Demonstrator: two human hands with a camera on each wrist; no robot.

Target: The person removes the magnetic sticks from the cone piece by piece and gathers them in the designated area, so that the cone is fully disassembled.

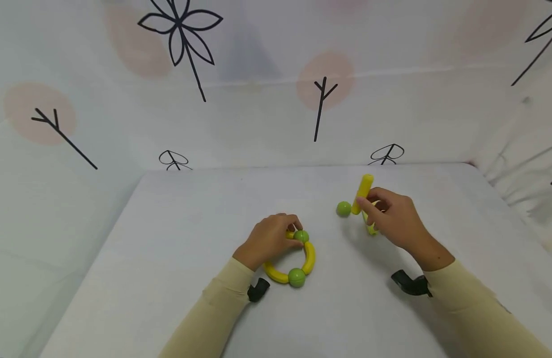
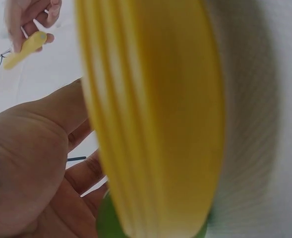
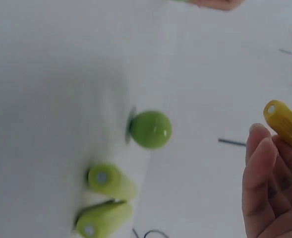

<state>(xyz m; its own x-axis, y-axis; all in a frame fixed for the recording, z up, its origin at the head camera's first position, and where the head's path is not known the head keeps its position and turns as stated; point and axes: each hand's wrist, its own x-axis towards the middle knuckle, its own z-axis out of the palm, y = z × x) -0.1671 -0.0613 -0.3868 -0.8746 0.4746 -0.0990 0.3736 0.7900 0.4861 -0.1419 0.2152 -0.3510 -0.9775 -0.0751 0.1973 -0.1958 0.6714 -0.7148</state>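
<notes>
At lower centre of the head view, a smooth green ball, joined to ridged, curved yellow rods in a partly hidden ring on the white table, is pinched by the left hand. Right of centre, a ridged yellow stick is gripped, tilted, by the right hand, near a glossy loose ball and two lime cylinders with pale-dotted round ends.

sleeves: plain beige, long | left wrist piece: blackish, curved | right wrist piece: blackish, curved
</notes>
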